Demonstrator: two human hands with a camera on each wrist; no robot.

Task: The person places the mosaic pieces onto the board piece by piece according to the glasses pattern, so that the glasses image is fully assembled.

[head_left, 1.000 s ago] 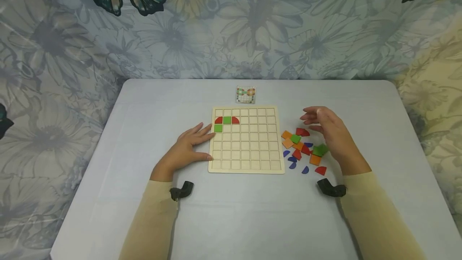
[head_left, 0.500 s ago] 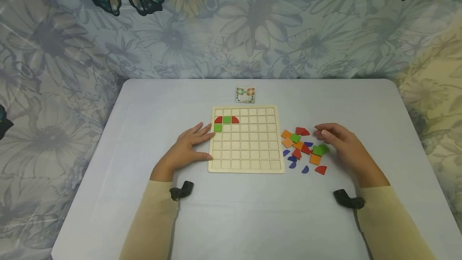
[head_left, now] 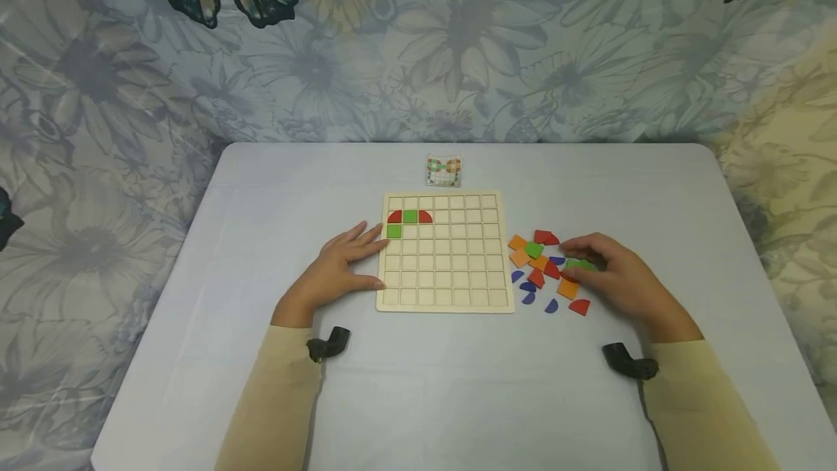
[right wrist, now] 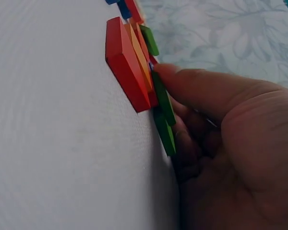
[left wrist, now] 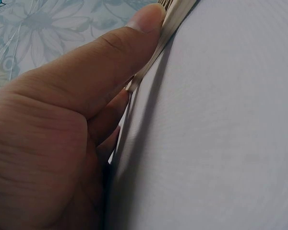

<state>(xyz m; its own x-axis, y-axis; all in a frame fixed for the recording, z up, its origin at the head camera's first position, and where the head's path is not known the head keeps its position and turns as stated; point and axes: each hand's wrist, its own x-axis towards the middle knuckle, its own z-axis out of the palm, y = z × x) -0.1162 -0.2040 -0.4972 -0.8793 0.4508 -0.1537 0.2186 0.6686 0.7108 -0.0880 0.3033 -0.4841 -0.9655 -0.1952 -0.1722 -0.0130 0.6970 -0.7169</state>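
Observation:
My left hand (head_left: 343,271) rests along the left edge of a wooden grid board (head_left: 445,260), fingers spread; in the left wrist view the thumb (left wrist: 149,19) lies against the board's edge. Set in the board's upper left cells are two red quarter-round tiles, a green square tile (head_left: 410,216) between them, and another green square tile (head_left: 394,231) below the left one. My right hand (head_left: 621,278) is at the loose tiles to the right, its thumb and index finger apart around green tiles (head_left: 580,264). In the right wrist view its thumb tip is right at a green tile (right wrist: 164,98).
Several orange squares (head_left: 519,258), red quarter-rounds (head_left: 579,307) and blue half-rounds (head_left: 552,305) lie loose right of the board. A small printed pattern card (head_left: 444,171) lies behind the board on the white table (head_left: 458,384). Floral fabric (head_left: 471,42) rises behind the table.
My right hand has come down from above the loose tiles, first back toward me, then in over the green ones, its thumb and index finger spreading. The left hand stays on the board edge.

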